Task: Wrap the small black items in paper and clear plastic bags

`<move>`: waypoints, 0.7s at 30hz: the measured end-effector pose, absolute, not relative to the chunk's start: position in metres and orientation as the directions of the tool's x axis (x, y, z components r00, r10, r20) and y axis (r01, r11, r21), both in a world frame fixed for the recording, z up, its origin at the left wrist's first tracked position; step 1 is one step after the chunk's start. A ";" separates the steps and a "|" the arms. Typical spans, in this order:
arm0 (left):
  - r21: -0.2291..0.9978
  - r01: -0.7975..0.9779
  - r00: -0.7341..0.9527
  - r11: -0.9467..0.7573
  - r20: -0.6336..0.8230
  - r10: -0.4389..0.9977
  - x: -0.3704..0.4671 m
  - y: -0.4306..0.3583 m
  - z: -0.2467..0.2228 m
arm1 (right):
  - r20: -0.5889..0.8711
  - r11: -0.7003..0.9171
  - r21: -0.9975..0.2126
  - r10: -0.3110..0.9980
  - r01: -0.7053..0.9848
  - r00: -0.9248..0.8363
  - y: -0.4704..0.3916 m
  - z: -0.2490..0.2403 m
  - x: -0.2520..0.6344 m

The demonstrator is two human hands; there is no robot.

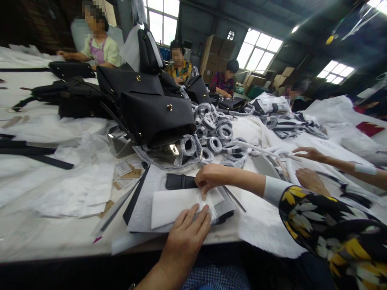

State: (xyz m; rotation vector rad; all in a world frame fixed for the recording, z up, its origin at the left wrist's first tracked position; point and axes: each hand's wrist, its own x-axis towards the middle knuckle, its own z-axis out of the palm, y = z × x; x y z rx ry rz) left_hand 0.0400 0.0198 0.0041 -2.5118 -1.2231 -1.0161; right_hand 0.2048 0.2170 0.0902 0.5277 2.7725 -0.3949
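Observation:
My left hand [189, 229] lies palm down, fingers extended, on the right part of a flat white packet [171, 207]. From the right, my right hand [211, 177] reaches over the packet with its fingers bent together. Its fingertips touch a small piece of shiny clear film [211, 204]; what they pinch is hard to make out. A black leather strap piece [178, 181] lies just beyond the packet and runs up to my right hand. Beneath the packet is a grey sheet [140, 201] with black material at its edges.
Black handbags [157, 117] stand ahead, beside wrapped coiled straps [214, 144]. White wrapping sheets [75, 177] and black strips [27, 151] are at left. A co-worker's hands [311, 181] are at right. Several people sit across the table [75, 243].

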 end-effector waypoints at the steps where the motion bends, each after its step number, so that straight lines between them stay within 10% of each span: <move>1: 0.137 0.751 0.428 -0.646 0.644 0.634 0.041 0.020 0.004 | -0.309 0.876 -0.233 0.344 0.421 -0.887 0.222 0.087 0.206; 8: 0.123 0.760 0.394 -0.638 0.693 0.603 0.042 0.021 0.004 | -0.300 0.726 -0.430 0.446 0.537 -0.843 0.253 0.067 0.212; 17: 0.060 0.764 0.458 -0.642 0.650 0.606 0.038 0.019 0.005 | -0.141 0.653 -0.322 0.683 0.685 -0.717 0.217 0.092 0.218; 21: 0.029 0.760 0.487 -0.649 0.635 0.599 0.037 0.018 0.003 | -0.326 0.627 -0.259 0.659 0.734 -0.678 0.190 0.096 0.214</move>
